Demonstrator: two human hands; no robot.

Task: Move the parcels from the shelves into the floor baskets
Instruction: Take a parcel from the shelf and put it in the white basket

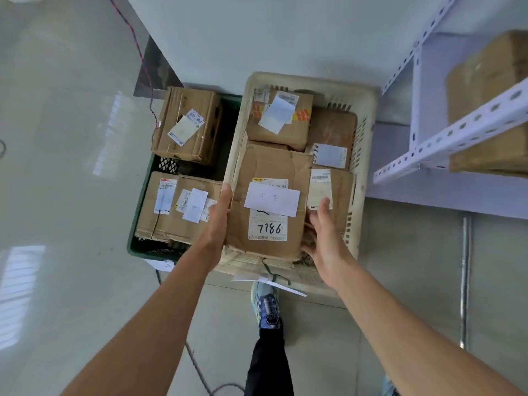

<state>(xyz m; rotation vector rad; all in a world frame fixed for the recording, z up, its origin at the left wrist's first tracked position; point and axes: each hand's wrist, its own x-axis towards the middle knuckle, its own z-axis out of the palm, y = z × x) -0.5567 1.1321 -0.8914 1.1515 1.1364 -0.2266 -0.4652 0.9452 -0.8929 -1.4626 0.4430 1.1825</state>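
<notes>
Fingers (225,195) straight, my left hand (218,221) and right hand (325,238) squeeze the box (271,167); the basket (368,115) at 12 o'clock is crowded, so it may slip.

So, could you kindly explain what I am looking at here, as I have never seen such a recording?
There is no machine: a camera worn on a person's head looks downward. The left hand and right hand, fingers straight, are at the two sides of a cardboard parcel with a handwritten number, over the cream basket on the floor, which already holds other parcels. Beside it a green basket holds two boxes. At right, a white metal shelf carries another box.
</notes>
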